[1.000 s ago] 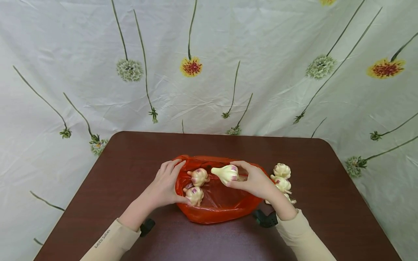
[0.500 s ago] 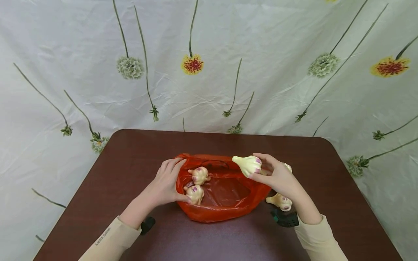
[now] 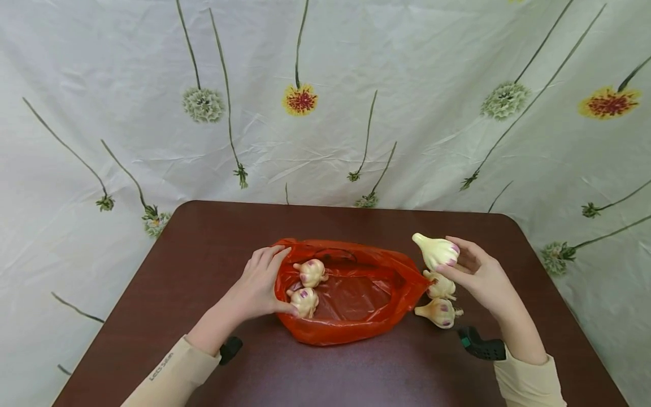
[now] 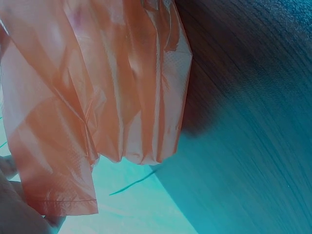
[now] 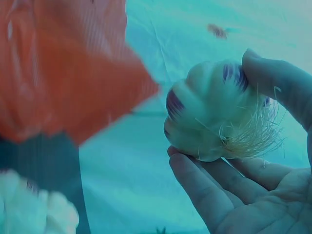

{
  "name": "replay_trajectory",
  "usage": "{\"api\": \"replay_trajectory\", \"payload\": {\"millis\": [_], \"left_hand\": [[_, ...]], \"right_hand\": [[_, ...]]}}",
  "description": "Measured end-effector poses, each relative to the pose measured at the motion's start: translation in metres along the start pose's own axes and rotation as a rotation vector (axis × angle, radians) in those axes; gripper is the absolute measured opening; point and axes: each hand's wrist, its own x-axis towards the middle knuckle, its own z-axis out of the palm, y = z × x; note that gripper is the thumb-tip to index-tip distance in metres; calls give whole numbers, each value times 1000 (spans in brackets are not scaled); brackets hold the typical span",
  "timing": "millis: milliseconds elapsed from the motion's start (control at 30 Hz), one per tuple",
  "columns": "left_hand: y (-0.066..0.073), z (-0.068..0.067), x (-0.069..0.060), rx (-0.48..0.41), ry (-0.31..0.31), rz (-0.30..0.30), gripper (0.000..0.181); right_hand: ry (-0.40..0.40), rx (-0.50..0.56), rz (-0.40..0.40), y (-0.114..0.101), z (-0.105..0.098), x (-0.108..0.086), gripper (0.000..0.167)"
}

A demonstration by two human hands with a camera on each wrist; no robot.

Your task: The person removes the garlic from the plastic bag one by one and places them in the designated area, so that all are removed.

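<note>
A garlic bulb point(image 3: 436, 250) with purple patches is pinched between the thumb and fingers of my right hand point(image 3: 480, 277), raised right of the red plastic bag point(image 3: 335, 334). Its root tuft shows in the right wrist view, where the bulb point(image 5: 209, 112) fills the grip. My left hand point(image 3: 259, 285) holds the bag's left edge; the left wrist view shows the bag's side point(image 4: 122, 83) hanging from the fingers. Inside the open bag, at its left end, lie two more bulbs, an upper bulb point(image 3: 311, 273) and a lower bulb point(image 3: 303, 302) near my left thumb.
Below the raised bulb, a garlic bulb point(image 3: 442, 286) and a nearer bulb point(image 3: 439, 313) lie on the dark brown table point(image 3: 229, 226), beside the bag's right end. A flower-printed white cloth point(image 3: 325, 141) hangs behind the table.
My right hand has moved right with the garlic bulb, from over the bag's opening to beyond its right end. My left hand has stayed at the bag's left edge.
</note>
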Motion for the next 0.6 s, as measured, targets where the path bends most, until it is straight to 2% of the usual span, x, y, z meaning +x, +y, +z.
{"api": "replay_trajectory", "payload": {"millis": [133, 367, 600], "left_hand": [[-1, 0, 0, 4, 2, 6, 118], [-2, 1, 1, 1, 12, 19, 119], [-2, 0, 2, 2, 2, 12, 118]], "right_hand": [[38, -3, 72, 13, -10, -4, 75], [74, -37, 133, 38, -20, -10, 81], [113, -73, 245, 77, -27, -19, 83]]}}
